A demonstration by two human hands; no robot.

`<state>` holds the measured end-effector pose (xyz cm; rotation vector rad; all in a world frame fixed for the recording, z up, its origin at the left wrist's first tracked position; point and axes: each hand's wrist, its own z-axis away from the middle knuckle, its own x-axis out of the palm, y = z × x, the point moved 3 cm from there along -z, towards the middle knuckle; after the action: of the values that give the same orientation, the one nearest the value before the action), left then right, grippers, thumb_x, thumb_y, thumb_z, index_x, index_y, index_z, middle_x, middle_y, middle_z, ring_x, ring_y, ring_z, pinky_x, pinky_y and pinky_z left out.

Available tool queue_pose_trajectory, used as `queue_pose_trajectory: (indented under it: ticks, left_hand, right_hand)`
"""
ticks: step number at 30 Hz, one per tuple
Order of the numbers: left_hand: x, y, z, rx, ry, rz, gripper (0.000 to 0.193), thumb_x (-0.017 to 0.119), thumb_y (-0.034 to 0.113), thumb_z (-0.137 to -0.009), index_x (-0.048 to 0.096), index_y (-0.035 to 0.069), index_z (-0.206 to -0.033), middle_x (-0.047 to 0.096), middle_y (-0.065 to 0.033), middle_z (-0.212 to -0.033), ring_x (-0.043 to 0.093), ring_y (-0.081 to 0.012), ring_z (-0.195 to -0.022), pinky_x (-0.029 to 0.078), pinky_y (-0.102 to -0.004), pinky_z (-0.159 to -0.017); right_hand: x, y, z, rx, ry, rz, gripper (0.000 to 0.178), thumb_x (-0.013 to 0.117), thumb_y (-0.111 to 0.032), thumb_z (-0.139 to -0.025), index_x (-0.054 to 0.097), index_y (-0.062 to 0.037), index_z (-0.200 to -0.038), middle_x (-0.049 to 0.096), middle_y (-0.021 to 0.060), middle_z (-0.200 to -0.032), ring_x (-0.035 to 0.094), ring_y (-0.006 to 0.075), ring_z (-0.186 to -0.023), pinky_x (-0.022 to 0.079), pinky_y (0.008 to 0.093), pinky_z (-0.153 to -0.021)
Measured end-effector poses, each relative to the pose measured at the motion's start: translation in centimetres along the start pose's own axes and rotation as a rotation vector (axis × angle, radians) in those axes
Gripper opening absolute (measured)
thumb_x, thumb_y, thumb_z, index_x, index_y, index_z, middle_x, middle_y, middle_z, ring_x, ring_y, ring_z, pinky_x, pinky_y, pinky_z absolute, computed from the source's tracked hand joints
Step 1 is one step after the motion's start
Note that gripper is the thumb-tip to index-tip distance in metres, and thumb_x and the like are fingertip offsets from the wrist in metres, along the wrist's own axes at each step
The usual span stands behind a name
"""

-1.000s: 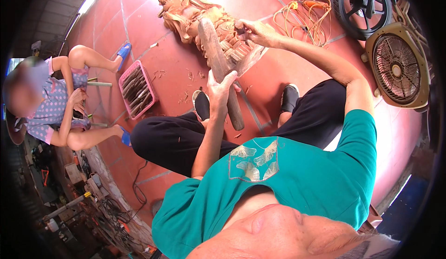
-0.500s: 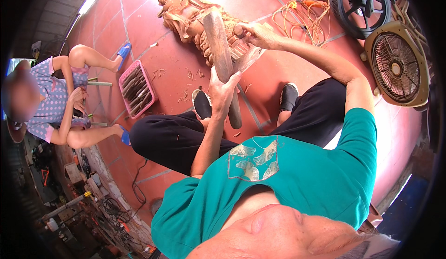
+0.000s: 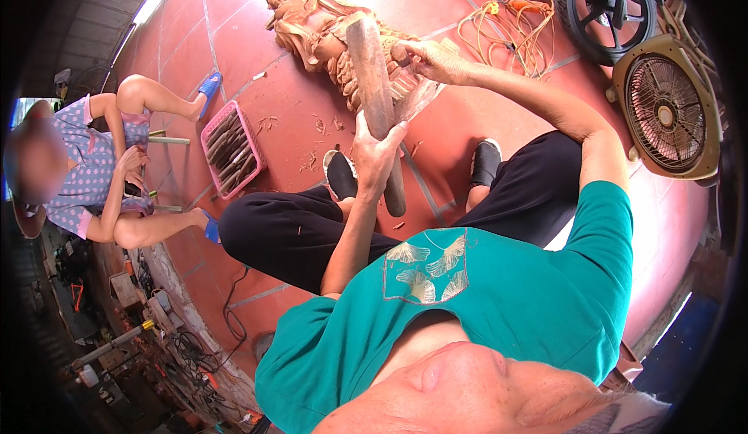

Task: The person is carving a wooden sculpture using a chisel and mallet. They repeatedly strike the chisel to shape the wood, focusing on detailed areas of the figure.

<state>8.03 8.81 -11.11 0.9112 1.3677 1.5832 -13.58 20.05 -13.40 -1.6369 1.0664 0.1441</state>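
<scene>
My left hand (image 3: pixel 376 153) is wrapped round a long, worn wooden club (image 3: pixel 372 75), thick at its far end and slimmer by my shins. Beyond it lies a carved wooden figure (image 3: pixel 312 25) with deep folds and rows of ridges, partly covered by the club. My right hand (image 3: pixel 430 60) is at the figure's right side, its fingers pinched together at a small brown part; I cannot make out what they hold. Under the right hand, a pale angled piece of wood (image 3: pixel 421 97) sticks out beside the club.
On the left sits a person (image 3: pixel 97 161) in dotted clothes, beside a pink basket (image 3: pixel 257 153) of chisel-like tools. Wood chips (image 3: pixel 319 126) lie on the red tiles. An orange cord (image 3: pixel 499 25), a box fan (image 3: pixel 666 114) and a wheel (image 3: pixel 604 9) stand right; tools (image 3: pixel 156 309) clutter the lower left.
The club's far end has shifted slightly right and nearer to me. Both hands keep nearly the same places, and the figure stays where it was.
</scene>
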Motion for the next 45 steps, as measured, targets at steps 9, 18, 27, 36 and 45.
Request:
queue_pose_trajectory:
  ticks: [9,18,27,36,45]
  left_hand:
    - [0.1,0.4,0.2,0.032,0.02,-0.062,0.057,0.074,0.014,-0.087,0.046,0.0,-0.134,0.063,-0.0049,-0.085,0.056,-0.0104,-0.059,0.048,-0.0262,-0.053]
    - [-0.1,0.3,0.4,0.335,0.214,-0.19,0.047,0.072,0.013,-0.089,0.043,0.0,-0.124,0.063,-0.007,-0.085,0.058,-0.0105,-0.058,0.047,-0.0259,-0.049]
    - [-0.3,0.5,0.3,0.311,0.165,-0.233,0.044,0.072,0.014,-0.09,0.046,-0.001,-0.121,0.064,-0.008,-0.08,0.058,-0.0115,-0.058,0.048,-0.0281,-0.051]
    - [0.0,-1.4,-0.3,0.174,0.054,-0.325,0.044,0.072,0.015,-0.09,0.045,-0.002,-0.12,0.064,-0.0083,-0.078,0.059,-0.0128,-0.056,0.048,-0.0288,-0.05]
    - [0.3,-1.0,0.7,0.269,0.216,-0.258,0.037,0.072,0.014,-0.09,0.046,0.001,-0.112,0.063,-0.0069,-0.075,0.059,-0.0115,-0.055,0.047,-0.027,-0.047]
  right_hand:
    - [-0.4,-1.3,0.0,0.031,-0.064,0.05,0.041,0.049,0.008,-0.076,0.055,-0.006,-0.114,0.059,0.0124,-0.084,0.061,0.0281,-0.075,0.05,0.039,-0.067]
    - [-0.1,-1.1,-0.3,-0.066,-0.141,0.184,0.038,0.069,0.003,-0.075,0.059,-0.0032,-0.11,0.064,0.0127,-0.087,0.065,0.0287,-0.081,0.052,0.0373,-0.07]
    - [-0.1,-1.5,-0.7,-0.03,-0.194,0.148,0.031,0.069,0.003,-0.072,0.06,-0.0041,-0.101,0.06,0.0117,-0.079,0.061,0.0283,-0.073,0.049,0.0387,-0.066]
    - [0.7,-1.9,-0.6,0.038,-0.29,0.179,0.04,0.076,-0.006,-0.076,0.065,-0.0062,-0.114,0.069,0.0115,-0.088,0.066,0.0278,-0.081,0.052,0.0389,-0.071]
    - [0.5,-1.5,-1.3,-0.107,-0.236,0.188,0.035,0.07,0.002,-0.074,0.065,-0.0048,-0.107,0.069,0.0116,-0.08,0.068,0.0256,-0.077,0.051,0.0381,-0.068]
